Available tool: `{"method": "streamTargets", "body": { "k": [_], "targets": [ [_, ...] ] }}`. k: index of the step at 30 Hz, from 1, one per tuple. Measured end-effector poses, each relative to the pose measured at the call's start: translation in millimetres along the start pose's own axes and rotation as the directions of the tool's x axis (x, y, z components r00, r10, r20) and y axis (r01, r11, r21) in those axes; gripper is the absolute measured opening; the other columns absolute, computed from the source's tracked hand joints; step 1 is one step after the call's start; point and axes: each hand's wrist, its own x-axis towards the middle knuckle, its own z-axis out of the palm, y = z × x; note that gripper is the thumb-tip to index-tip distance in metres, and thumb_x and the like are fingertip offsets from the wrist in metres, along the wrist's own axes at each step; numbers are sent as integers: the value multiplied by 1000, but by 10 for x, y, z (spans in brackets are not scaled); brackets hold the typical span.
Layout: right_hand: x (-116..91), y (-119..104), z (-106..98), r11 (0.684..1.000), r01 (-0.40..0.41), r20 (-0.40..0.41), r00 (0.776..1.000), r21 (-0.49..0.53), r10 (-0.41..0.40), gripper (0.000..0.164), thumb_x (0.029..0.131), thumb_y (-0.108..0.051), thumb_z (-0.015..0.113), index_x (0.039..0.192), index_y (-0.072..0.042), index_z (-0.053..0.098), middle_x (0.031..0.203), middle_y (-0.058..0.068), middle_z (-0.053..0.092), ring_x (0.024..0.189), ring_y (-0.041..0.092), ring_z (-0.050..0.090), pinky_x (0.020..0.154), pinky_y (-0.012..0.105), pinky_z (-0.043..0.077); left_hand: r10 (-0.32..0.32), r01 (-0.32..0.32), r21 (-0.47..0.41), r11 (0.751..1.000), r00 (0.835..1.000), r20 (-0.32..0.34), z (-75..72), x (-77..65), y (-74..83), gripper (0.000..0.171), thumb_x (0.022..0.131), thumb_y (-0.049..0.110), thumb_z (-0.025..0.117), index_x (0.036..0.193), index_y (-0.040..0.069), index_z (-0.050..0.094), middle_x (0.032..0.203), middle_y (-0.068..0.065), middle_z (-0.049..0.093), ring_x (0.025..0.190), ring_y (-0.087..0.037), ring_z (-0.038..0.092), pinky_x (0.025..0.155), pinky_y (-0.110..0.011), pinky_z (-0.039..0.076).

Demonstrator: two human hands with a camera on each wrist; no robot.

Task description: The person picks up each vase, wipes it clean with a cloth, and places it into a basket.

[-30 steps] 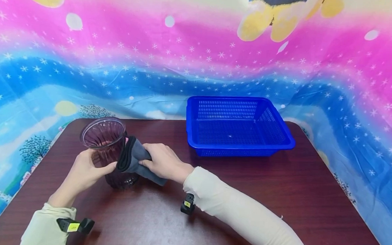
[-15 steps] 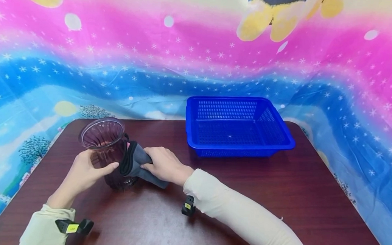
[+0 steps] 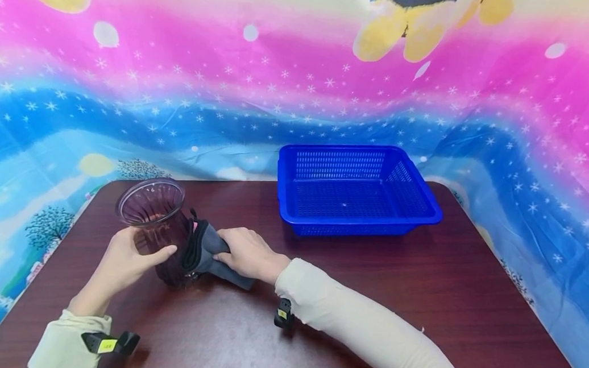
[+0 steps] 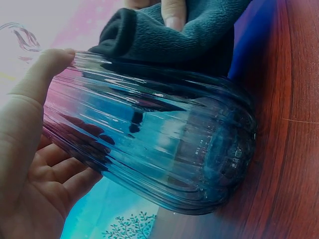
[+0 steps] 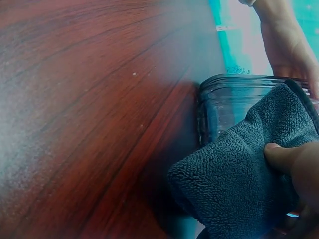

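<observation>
A purple-tinted ribbed glass vase (image 3: 152,202) with a flared rim stands at the left of the table, tilted slightly. My left hand (image 3: 124,256) grips it round the middle, thumb in front and fingers behind, as the left wrist view also shows on the vase body (image 4: 159,134). In my right hand (image 3: 251,254) is a folded dark grey cloth (image 3: 212,258), pressed against the vase's right side. The right wrist view shows the thumb pinching the fuzzy cloth (image 5: 234,174); the other right fingers are mostly hidden there.
A blue plastic basket (image 3: 358,225) with slotted walls stands at the back right of the brown wooden table (image 3: 370,280). Behind the table hangs a colourful printed backdrop (image 3: 219,87). A small black camera is strapped at each wrist.
The right hand and cloth have slid a little down along the vase's side. The left hand keeps its grip, and the vase has shifted only very slightly left in view.
</observation>
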Motion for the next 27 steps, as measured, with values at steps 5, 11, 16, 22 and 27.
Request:
{"method": "streamTargets", "body": {
  "k": [5,11,16,22,27],
  "targets": [
    [-7,38,51,1000,-6,13,1000,0,6,15,94,-28,72,104,-17,69,82,-8,62,70,8,54,60,21,41,-1,1,1,1000,1000,-2,4,-3,-13,57,84,28,83,129,1,62,118,-22,71,91,23,44,75,-11,45],
    [-8,87,120,1000,-11,27,1000,-6,11,15,95,-28,72,105,-16,69,81,-8,62,70,8,53,61,21,40,10,-10,-3,1000,1000,-16,11,-4,-4,55,83,26,83,128,1,63,116,-22,72,91,25,43,78,-8,41],
    [-10,124,161,1000,-17,41,999,-9,17,14,94,-28,72,102,-17,69,80,-8,60,69,8,53,61,21,40,20,-20,-8,1000,1000,-20,18,-5,0,53,83,25,83,126,0,64,115,-22,72,90,24,44,77,-7,41],
    [-16,137,190,999,-28,53,998,-27,30,13,93,-28,73,101,-18,70,80,-9,61,71,8,54,62,23,42,25,-26,-17,1000,999,-20,22,-6,-4,53,83,24,83,126,0,64,115,-22,72,90,23,46,76,-7,42],
    [-21,126,208,998,-33,61,997,-49,36,15,93,-29,74,102,-17,71,83,-7,66,71,8,56,64,24,44,18,-18,-15,1000,1000,-17,15,-3,-4,52,83,24,83,126,1,64,114,-21,73,89,22,47,75,-9,44]
  ]
}}
